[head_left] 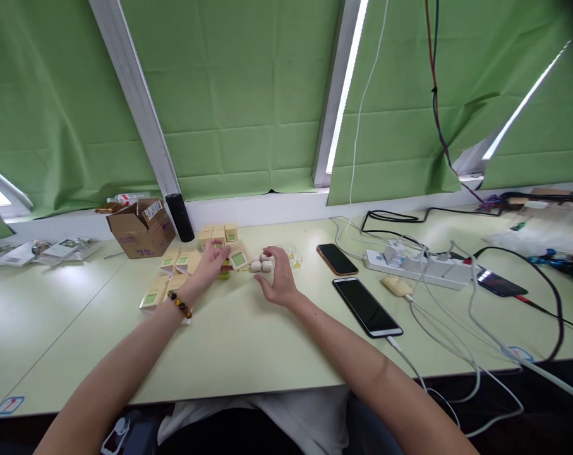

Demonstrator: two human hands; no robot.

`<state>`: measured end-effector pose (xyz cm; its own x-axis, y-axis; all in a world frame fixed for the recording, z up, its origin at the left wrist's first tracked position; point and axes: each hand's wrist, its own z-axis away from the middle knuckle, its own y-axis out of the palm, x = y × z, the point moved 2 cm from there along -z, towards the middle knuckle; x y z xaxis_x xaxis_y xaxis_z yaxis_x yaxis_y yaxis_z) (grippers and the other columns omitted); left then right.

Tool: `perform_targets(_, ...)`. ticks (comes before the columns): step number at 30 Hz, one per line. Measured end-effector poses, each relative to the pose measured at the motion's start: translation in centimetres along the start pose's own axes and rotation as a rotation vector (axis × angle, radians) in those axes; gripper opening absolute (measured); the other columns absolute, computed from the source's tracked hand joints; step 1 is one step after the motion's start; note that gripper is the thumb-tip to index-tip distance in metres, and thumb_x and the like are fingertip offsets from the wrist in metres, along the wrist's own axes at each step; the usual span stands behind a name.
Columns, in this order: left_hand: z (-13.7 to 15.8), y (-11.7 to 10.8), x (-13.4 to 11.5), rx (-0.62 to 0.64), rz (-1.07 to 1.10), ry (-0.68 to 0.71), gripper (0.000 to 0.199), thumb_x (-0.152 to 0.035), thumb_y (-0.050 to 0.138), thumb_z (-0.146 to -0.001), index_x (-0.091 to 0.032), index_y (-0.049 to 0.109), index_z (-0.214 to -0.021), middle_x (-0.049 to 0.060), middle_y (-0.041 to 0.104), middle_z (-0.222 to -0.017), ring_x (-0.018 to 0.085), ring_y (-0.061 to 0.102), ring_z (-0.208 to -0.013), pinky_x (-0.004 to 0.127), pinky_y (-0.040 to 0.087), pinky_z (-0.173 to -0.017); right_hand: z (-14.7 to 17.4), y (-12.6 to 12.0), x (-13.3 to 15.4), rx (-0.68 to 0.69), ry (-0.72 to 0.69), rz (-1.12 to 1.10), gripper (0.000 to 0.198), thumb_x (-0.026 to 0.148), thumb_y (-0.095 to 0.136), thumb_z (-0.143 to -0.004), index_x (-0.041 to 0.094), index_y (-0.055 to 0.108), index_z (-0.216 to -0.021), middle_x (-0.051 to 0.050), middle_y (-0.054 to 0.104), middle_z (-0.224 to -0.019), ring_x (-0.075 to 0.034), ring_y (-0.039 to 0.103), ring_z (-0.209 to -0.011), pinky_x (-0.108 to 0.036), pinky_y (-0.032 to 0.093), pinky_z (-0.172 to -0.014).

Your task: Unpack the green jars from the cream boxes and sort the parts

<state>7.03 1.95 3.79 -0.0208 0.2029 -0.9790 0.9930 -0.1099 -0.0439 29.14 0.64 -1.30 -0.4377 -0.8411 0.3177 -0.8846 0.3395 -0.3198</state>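
With left hand (pixel 210 261) seemingly pinching, right hand (pixel 282 280) spread and empty: apparently at a step of positioning.
At the desk (pixel 248 341), right of grouped tan boxes (pixel 154 292), holding one tilted green-windowed box (pixel 239 259) near pale pink cylinders (pixel 266 266); next, likely calling for steadying from the right.

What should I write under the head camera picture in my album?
Left hand at a small tan box, right hand open beside pale little cylinders.

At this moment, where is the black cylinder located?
In the head view, the black cylinder is at the back of the table, left of centre, just right of the brown cardboard box.
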Motion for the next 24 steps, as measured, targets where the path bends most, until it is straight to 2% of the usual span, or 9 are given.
perform_targets(3, 3.1, 1.2, 1.2, -0.014, 0.098, -0.051, 0.048, -0.057, 0.067, -0.095, -0.026, 0.038, -0.118, 0.004, 0.073, -0.103, 0.022, 0.074, -0.089, 0.04, 0.062, -0.078, 0.2, 0.3, 0.7, 0.168, -0.009, -0.078, 0.09, 0.03, 0.073, -0.082, 0.024, 0.025, -0.158, -0.019, 0.046, -0.152, -0.037, 0.055, -0.126, -0.06, 0.045, -0.109)
perform_targets(6, 4.6, 2.1, 2.0, -0.043, 0.098, -0.082, 0.041, -0.054, 0.066, -0.097, -0.027, 0.041, -0.116, 0.005, 0.074, -0.099, 0.023, 0.073, -0.091, 0.04, 0.06, -0.077, 0.2, 0.7, 1.4, 0.27, -0.02, -0.118, 0.092, 0.026, 0.072, -0.082, 0.026, 0.024, -0.16, -0.017, 0.049, -0.153, -0.037, 0.054, -0.128, -0.061, 0.045, -0.11)
perform_targets(9, 4.9, 2.4, 2.4, -0.049, 0.143, -0.072, 0.035, -0.052, 0.066, -0.098, -0.029, 0.045, -0.112, 0.005, 0.074, -0.103, 0.025, 0.072, -0.094, 0.04, 0.059, -0.076, 0.2, 1.0, 1.9, 0.289, -0.012, -0.167, 0.088, 0.024, 0.072, -0.083, 0.027, 0.028, -0.159, -0.015, 0.057, -0.145, -0.035, 0.056, -0.123, -0.056, 0.051, -0.105)
perform_targets(13, 5.0, 2.0, 3.0, -0.013, 0.359, -0.048, 0.029, -0.05, 0.063, -0.099, -0.027, 0.054, -0.113, 0.009, 0.072, -0.116, 0.027, 0.07, -0.105, 0.041, 0.06, -0.08, 0.3, 1.1, 1.9, 0.253, 0.038, -0.232, 0.083, 0.025, 0.072, -0.085, 0.026, 0.032, -0.158, -0.016, 0.059, -0.141, -0.033, 0.059, -0.117, -0.052, 0.056, -0.098)
perform_targets(16, 5.2, 1.7, 3.7, 0.072, 0.498, -0.071, 0.032, -0.037, 0.07, -0.095, -0.022, 0.061, -0.121, 0.012, 0.071, -0.126, 0.029, 0.068, -0.115, 0.044, 0.059, -0.091, 0.4, 1.0, 2.1, 0.229, 0.027, -0.247, 0.079, 0.024, 0.071, -0.085, 0.026, 0.035, -0.156, -0.015, 0.059, -0.14, -0.032, 0.06, -0.116, -0.052, 0.057, -0.097)
perform_targets(18, 5.5, 2.0, 3.9, 0.185, 0.577, -0.108, 0.036, -0.031, 0.071, -0.093, -0.019, 0.063, -0.126, 0.014, 0.07, -0.131, 0.031, 0.066, -0.122, 0.048, 0.056, -0.1, 0.3, 0.9, 2.4, 0.217, 0.006, -0.251, 0.078, 0.022, 0.071, -0.083, 0.026, 0.038, -0.153, -0.015, 0.06, -0.14, -0.033, 0.06, -0.117, -0.052, 0.057, -0.096)
perform_targets(21, 6.0, 2.6, 3.6, 0.346, 0.681, -0.172, 0.039, -0.031, 0.066, -0.096, -0.018, 0.063, -0.133, 0.016, 0.069, -0.134, 0.034, 0.065, -0.127, 0.053, 0.051, -0.107, 0.2, 0.7, 2.9, 0.193, -0.017, -0.256, 0.078, 0.019, 0.069, -0.079, 0.026, 0.041, -0.151, -0.015, 0.06, -0.139, -0.033, 0.061, -0.116, -0.052, 0.057, -0.096)
perform_targets(24, 6.5, 2.9, 3.1, 0.397, 0.733, -0.206, 0.041, -0.031, 0.062, -0.099, -0.018, 0.062, -0.138, 0.016, 0.07, -0.134, 0.036, 0.067, -0.126, 0.056, 0.049, -0.109, 0.1, 0.6, 3.2, 0.174, -0.039, -0.253, 0.08, 0.018, 0.068, -0.077, 0.026, 0.041, -0.152, -0.015, 0.06, -0.139, -0.033, 0.061, -0.117, -0.053, 0.057, -0.096)
